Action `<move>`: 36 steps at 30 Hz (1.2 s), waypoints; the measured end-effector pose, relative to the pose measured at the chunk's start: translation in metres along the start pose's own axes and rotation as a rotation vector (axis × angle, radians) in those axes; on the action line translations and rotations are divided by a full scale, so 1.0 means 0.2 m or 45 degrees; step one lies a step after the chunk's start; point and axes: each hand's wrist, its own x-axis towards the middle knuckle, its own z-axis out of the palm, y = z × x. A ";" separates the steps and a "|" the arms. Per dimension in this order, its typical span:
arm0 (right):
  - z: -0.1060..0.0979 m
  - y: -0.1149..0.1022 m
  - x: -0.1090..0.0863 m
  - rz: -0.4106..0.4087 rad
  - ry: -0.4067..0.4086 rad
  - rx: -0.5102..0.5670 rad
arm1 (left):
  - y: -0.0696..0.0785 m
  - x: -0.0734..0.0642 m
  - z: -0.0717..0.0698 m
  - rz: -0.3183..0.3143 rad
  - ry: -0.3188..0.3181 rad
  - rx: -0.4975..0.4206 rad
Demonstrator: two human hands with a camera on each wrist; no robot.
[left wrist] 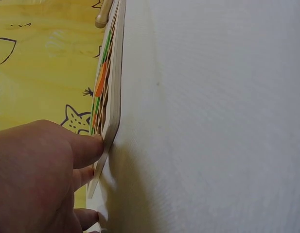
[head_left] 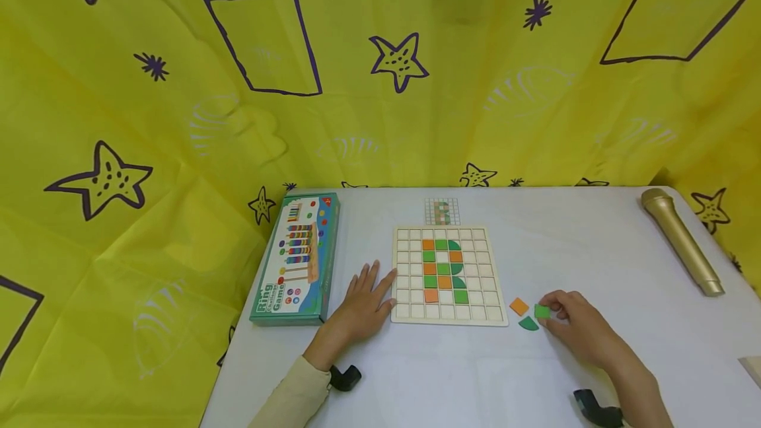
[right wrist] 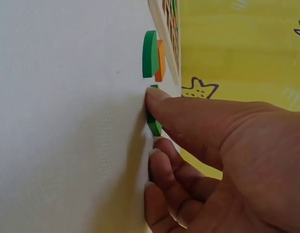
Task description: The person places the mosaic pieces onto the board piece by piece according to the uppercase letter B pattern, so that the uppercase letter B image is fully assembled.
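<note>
A wooden grid board (head_left: 446, 317) lies on the table, holding orange, green and dark green tiles arranged in a letter-like pattern. Spread across its left edge are the fingers of my left hand (head_left: 364, 307), with the thumb near the lower left side. In the left wrist view, the thumb touches the board's rim (left wrist: 114, 107). To the right of the board, my right hand (head_left: 579, 329) pinches a green square tile (head_left: 542, 311) between thumb and fingers, close to the tabletop. Beside that tile are an orange square tile (head_left: 519, 306) and a dark green quarter-round tile (head_left: 528, 323).
A small pattern card (head_left: 442, 211) lies behind the board. At the left stands a Ring Game box (head_left: 297, 263). A gold microphone-shaped object (head_left: 681, 243) rests at the far right. Yellow patterned cloth (head_left: 380, 124) hangs behind the white table (head_left: 440, 375).
</note>
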 end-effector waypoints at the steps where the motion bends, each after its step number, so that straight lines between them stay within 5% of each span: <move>1: 0.00 0.00 0.01 0.007 0.010 -0.006 | 0.00 0.00 0.00 0.002 0.001 -0.001; 22: 0.07 -0.03 0.15 -0.005 0.086 0.024 | 0.00 -0.01 0.00 0.012 0.004 -0.006; 28: 0.09 -0.15 0.19 0.050 0.078 0.087 | 0.01 -0.01 0.00 0.005 0.003 0.000; 36: 0.24 -0.42 0.22 -0.065 0.023 0.131 | 0.01 0.00 -0.01 -0.002 -0.003 -0.002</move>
